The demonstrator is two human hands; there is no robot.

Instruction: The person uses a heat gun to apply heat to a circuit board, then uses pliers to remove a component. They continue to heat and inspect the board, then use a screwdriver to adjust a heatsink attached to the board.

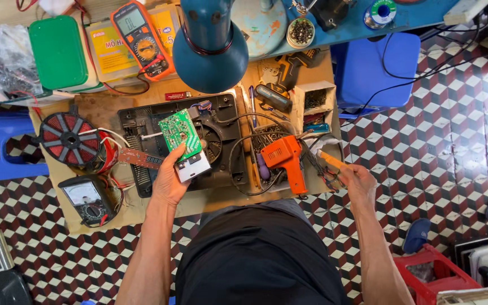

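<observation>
The left hand [169, 182] grips a green rectangular circuit board [180, 134] with a grey metal block at its lower edge, holding it tilted above the opened black plastic appliance housing [142, 121] on the bench. The right hand [357, 179] is closed around a slim tool with an orange-yellow handle [331, 161], just beside the bench's right edge; its tip is lost among black cables, so I cannot tell what kind of tool it is.

By my reading, the board is lifted free for inspection or rework, and the next move calls for steadying it and bringing the tool to 1 chosen spot.

Between the hands lies an orange pistol-shaped soldering gun [286, 161]. Left of the housing sit a red-and-black round copper coil [70, 139] and a black analogue meter [88, 199]; an orange digital multimeter [141, 38] lies further up.

A dark blue lamp shade [210, 48] covers the housing's top, and the board's solder side faces away.
</observation>
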